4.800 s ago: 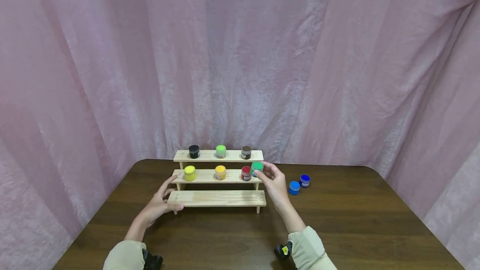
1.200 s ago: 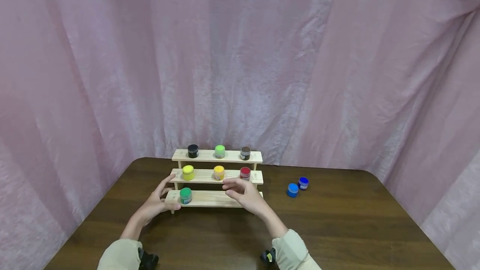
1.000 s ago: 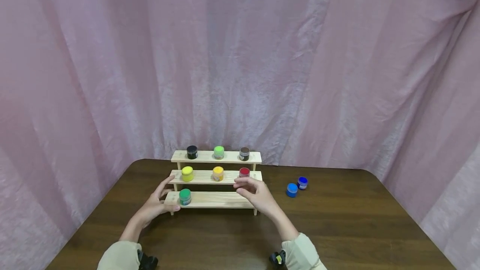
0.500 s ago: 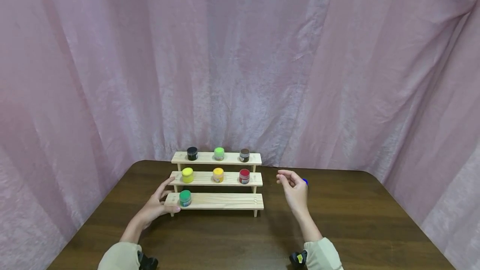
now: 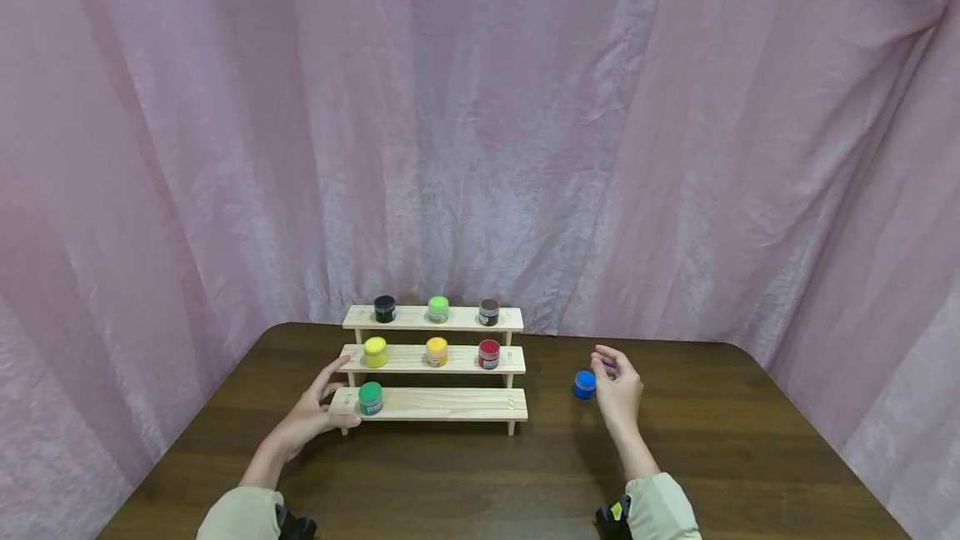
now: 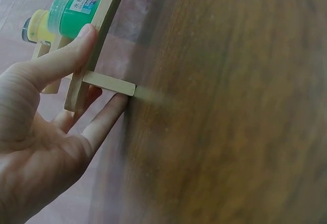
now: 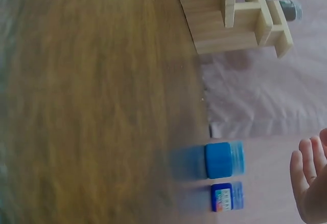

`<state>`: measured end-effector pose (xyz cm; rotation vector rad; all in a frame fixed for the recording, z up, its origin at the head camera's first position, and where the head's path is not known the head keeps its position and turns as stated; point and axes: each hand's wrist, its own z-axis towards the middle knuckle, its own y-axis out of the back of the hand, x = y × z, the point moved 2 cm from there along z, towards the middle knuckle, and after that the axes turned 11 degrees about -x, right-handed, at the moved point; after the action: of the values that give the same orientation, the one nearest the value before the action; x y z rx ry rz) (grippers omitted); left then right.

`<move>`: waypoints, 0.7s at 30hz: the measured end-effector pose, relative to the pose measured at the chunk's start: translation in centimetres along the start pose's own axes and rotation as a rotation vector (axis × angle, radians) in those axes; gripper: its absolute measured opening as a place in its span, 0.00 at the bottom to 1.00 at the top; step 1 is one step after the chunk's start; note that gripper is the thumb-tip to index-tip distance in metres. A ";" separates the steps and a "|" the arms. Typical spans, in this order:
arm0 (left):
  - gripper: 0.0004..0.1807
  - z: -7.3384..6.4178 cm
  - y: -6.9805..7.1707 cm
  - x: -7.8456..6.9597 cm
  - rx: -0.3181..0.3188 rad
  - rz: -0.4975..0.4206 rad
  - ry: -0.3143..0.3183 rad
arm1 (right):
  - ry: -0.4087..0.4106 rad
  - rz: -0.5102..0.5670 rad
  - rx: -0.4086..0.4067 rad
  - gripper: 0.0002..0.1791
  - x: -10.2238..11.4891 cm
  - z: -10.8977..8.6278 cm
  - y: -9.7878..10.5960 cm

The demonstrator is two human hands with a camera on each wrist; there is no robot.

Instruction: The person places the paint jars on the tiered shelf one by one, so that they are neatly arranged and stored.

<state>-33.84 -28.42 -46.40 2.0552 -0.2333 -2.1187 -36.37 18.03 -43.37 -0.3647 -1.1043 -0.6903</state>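
A three-tier wooden rack (image 5: 457, 403) stands on the table. My left hand (image 5: 306, 417) grips its left end, thumb on the lowest shelf and fingertips by the short leg in the left wrist view. A green paint jar (image 5: 371, 399) sits near that thumb on the lowest shelf. Off to the right, my right hand (image 5: 619, 397) hovers over a dark blue paint jar (image 7: 227, 197), mostly hidden behind it in the head view. In the right wrist view its loosely bent fingers are apart from both jars and hold nothing. A lighter blue paint jar (image 5: 584, 386) stands just left of this hand.
The middle shelf carries a yellow jar (image 5: 375, 353), an orange-yellow jar (image 5: 437, 352) and a red jar (image 5: 489, 355). On top are a black jar (image 5: 385, 310), a light green jar (image 5: 438, 310) and a brown jar (image 5: 489, 313). A pink curtain (image 5: 480, 123) hangs behind the table (image 5: 450, 482).
The green jar, earlier in my right hand, now stands on the lowest shelf. My right hand has moved right from the rack to the blue jars. The left hand keeps its grip.
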 end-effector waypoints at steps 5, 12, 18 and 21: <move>0.58 0.0 0.0 0.0 -0.005 0.003 0.010 | -0.032 -0.060 0.015 0.12 -0.9 0.4 0.1; 0.59 0.1 -0.1 0.1 -0.013 -0.003 0.015 | -0.130 -0.082 0.108 0.15 -1.7 0.4 0.3; 0.59 0.1 -0.2 0.1 -0.022 0.000 0.016 | -0.175 -0.082 0.166 0.18 -2.2 0.5 0.3; 0.59 0.1 -0.2 -0.1 -0.019 0.002 0.019 | -0.195 -0.099 0.204 0.20 -2.4 0.6 0.4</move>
<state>-33.93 -28.24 -46.37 2.0627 -0.2116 -2.0910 -37.19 19.48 -45.29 -0.2069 -1.3725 -0.6314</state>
